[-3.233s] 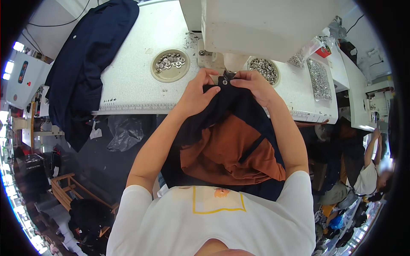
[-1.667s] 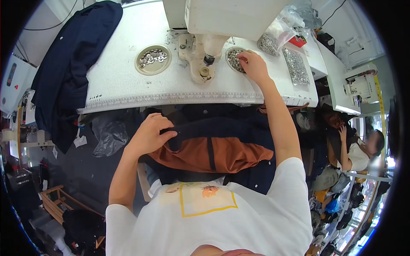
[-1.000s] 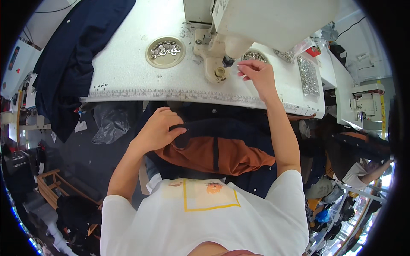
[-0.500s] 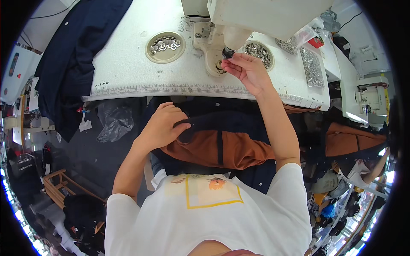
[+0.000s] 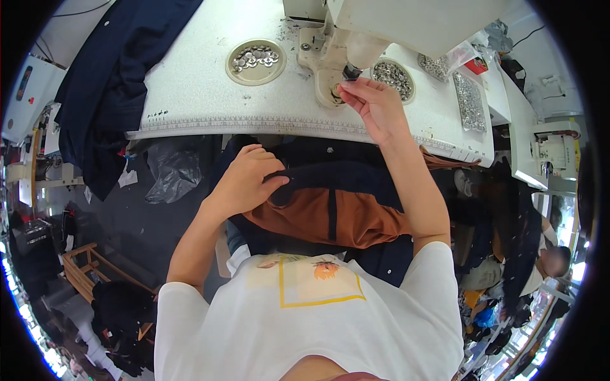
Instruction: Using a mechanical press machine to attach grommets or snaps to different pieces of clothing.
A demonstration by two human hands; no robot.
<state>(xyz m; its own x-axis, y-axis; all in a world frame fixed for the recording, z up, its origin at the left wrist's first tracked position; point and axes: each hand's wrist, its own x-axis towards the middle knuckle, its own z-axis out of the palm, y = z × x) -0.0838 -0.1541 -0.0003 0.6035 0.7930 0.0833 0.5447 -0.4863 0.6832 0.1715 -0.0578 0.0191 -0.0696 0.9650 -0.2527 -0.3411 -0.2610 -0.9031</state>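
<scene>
My right hand (image 5: pixel 380 109) reaches to the white press machine (image 5: pixel 438 19), its thumb and fingertips pinched between the black upper tip (image 5: pixel 351 72) and the round lower die (image 5: pixel 335 93). Whatever small piece those fingers hold is too small to make out. Over my lap and below the table edge lies a navy garment with a rust-brown panel (image 5: pixel 359 219) crossed by a dark strip. My left hand (image 5: pixel 249 181) is closed on the garment's navy edge, thumb on the near side. The fingertips are partly hidden.
Set into the white table are a dish of silvery snap caps (image 5: pixel 257 81) and another of metal snap parts (image 5: pixel 393 79). Bags of fasteners (image 5: pixel 470 105) lie at right. A navy garment (image 5: pixel 121 76) hangs over the left end. Another person (image 5: pixel 551 260) is at far right.
My right fingertips have shifted slightly relative to the upper tip, toward the lower die. My left hand keeps its grip. At far right, the other person has moved and the brown cloth there is gone.
</scene>
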